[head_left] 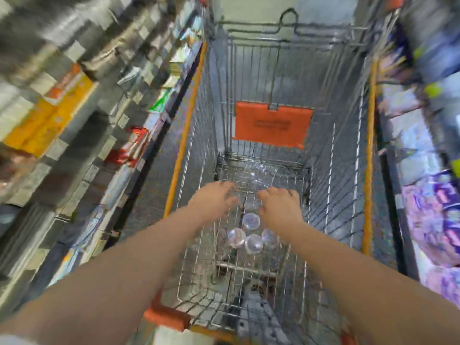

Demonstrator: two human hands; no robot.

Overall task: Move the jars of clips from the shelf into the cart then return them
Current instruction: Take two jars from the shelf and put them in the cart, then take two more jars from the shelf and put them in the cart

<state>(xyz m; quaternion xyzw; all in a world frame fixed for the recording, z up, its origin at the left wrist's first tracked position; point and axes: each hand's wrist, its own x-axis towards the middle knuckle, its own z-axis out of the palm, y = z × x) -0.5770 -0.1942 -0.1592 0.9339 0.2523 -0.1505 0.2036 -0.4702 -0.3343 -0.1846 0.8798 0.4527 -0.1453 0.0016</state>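
Several clear round jars [251, 221] sit close together on the wire floor of the shopping cart [331, 195]. Both of my arms reach down into the cart. My left hand [214, 199] hovers above and to the left of the jars, fingers spread and loosely bent, holding nothing. My right hand [280, 204] hovers just above the farthest jar, fingers pointing down; blur hides whether it touches a jar. A crumpled clear plastic wrap [260, 174] lies on the cart floor beyond the hands.
Shelves [74, 108] full of boxed goods run along the left, close to the cart's orange-edged side. More shelves [428, 170] with purple packs line the right. An orange flap [272, 124] hangs on the cart's far wall. The whole picture is motion-blurred.
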